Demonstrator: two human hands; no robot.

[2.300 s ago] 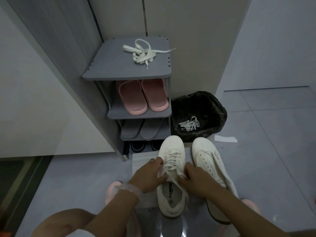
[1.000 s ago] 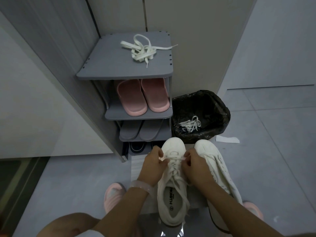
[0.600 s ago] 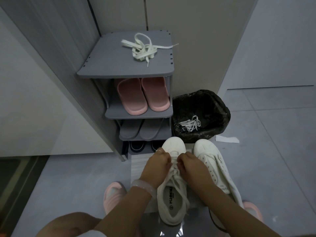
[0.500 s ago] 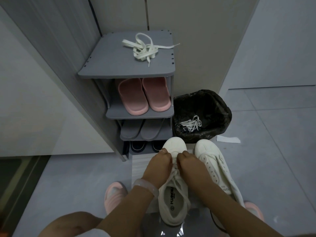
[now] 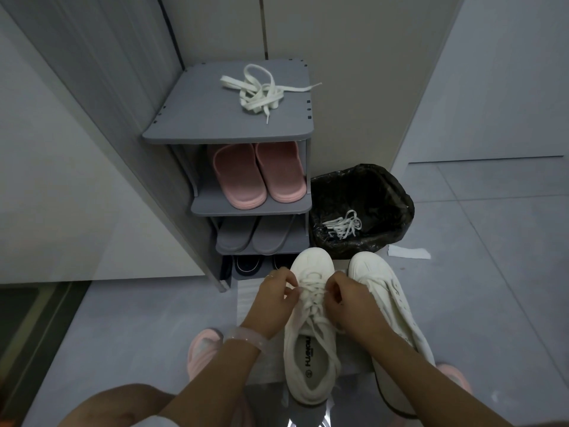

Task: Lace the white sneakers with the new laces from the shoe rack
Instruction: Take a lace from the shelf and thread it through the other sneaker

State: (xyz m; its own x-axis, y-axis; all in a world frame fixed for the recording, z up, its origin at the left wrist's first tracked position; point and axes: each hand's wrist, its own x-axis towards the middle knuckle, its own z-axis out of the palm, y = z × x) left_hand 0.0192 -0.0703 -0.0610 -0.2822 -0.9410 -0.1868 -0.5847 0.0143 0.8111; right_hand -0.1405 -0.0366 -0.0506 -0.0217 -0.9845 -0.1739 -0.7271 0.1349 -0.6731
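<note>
Over on the left, a grey shoe rack (image 5: 172, 131) stands against the wall. A loose tangle of new laces (image 5: 261, 92) lies on its top shelf, with pink slippers (image 5: 254, 174) on the shelf below and grey slippers (image 5: 255, 234) under those. In front of the rack, down on the floor, the left hand (image 5: 272, 298) has its fingers curled in, pinching a strand of lace at the left side of the left sneaker (image 5: 311, 334). That sneaker points toward the rack, its laces crossed over the tongue. The right hand (image 5: 349, 298) pinches the lace from the other side, fingers tucked tight, just apart from the left hand. The right sneaker (image 5: 391, 306) sits touching the first, partly under the right forearm. Behind the shoes, a black-lined bin (image 5: 385, 192) holds a bundle of old laces (image 5: 343, 224). A white scrap of paper (image 5: 408, 252) lies on the tiles beside it.
</note>
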